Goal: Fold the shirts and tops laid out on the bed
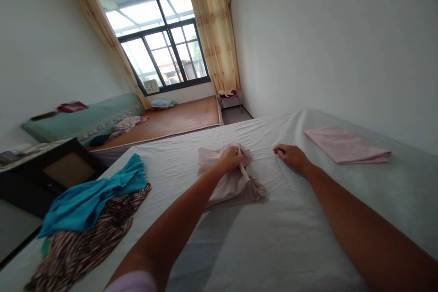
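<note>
On the white-sheeted bed point(273, 237) lies a pale pink garment point(215, 159), partly folded and bunched at its right side; its exact kind does not show. My left hand point(232, 157) is closed on the garment's upper right part, pinching a fold of the cloth. To the right, apart from the garment, my right hand point(290, 156) hovers low over or rests on the sheet with its fingers curled in; nothing shows in them. Farther right, a flat folded pink cloth point(349, 145) lies near the wall.
At the left lie a bright blue garment point(92, 198) and a brown striped cloth point(92, 242). A dark cabinet point(65, 171) stands beside the bed. Beyond it are a second bed with a brown mat point(178, 118), a small stool point(228, 96) and a curtained window point(164, 32).
</note>
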`<control>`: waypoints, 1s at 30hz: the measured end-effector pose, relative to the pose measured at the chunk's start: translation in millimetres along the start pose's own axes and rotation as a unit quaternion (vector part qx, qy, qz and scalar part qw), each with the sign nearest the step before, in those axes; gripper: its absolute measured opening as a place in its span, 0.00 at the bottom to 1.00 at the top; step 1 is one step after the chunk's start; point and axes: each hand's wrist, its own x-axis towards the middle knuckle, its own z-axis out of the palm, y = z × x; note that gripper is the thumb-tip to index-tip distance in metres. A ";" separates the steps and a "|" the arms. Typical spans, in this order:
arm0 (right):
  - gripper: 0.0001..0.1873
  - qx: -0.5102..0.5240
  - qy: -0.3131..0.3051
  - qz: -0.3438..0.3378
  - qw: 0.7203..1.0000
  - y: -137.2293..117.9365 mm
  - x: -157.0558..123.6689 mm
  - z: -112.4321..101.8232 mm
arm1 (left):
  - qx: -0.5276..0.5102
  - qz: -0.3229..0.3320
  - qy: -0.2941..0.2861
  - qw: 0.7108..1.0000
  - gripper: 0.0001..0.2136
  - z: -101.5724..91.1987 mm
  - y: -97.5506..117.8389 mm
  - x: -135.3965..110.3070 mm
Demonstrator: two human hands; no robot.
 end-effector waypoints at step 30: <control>0.19 0.107 -0.136 -0.140 0.975 -125.5 -18.2 13.5 | 0.218 0.127 0.123 0.960 0.25 -26.3 -129.3 -92.1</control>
